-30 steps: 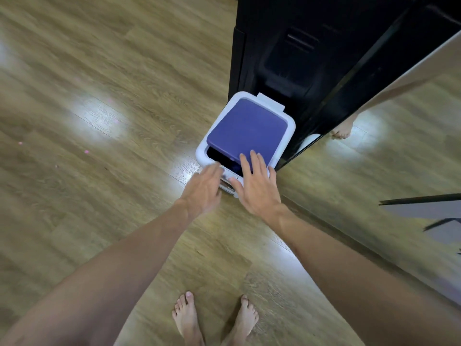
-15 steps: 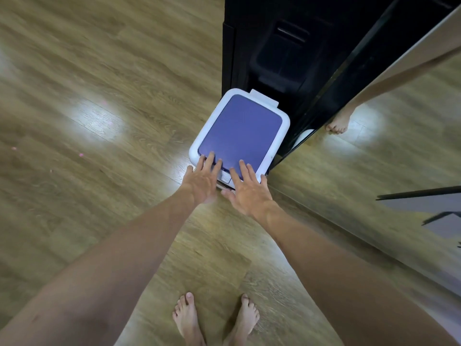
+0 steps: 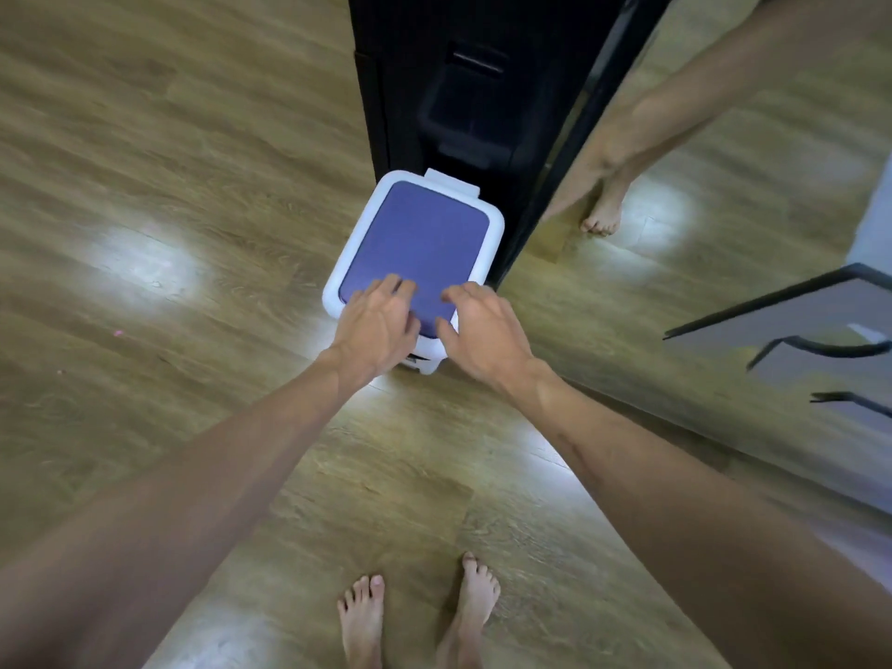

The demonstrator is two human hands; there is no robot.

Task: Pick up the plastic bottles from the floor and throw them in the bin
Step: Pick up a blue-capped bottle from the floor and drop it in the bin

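Note:
A white bin (image 3: 355,253) with a flat purple lid (image 3: 420,234) stands on the wooden floor against a black cabinet. The lid lies flat in its white rim. My left hand (image 3: 379,321) hovers over the lid's near edge, fingers loosely spread and holding nothing. My right hand (image 3: 480,328) is beside it over the bin's near right corner, fingers slightly bent, also holding nothing. No plastic bottle shows anywhere in view.
A black cabinet (image 3: 463,89) rises behind the bin. A mirror panel (image 3: 724,234) on the right reflects a leg, a foot and furniture. My bare feet (image 3: 415,615) stand on the wooden floor (image 3: 145,210) below the bin.
The lid, tilted open with a dark gap a second ago, now lies flat. Both hands have lifted slightly from the front edge, and the view has drawn back a little.

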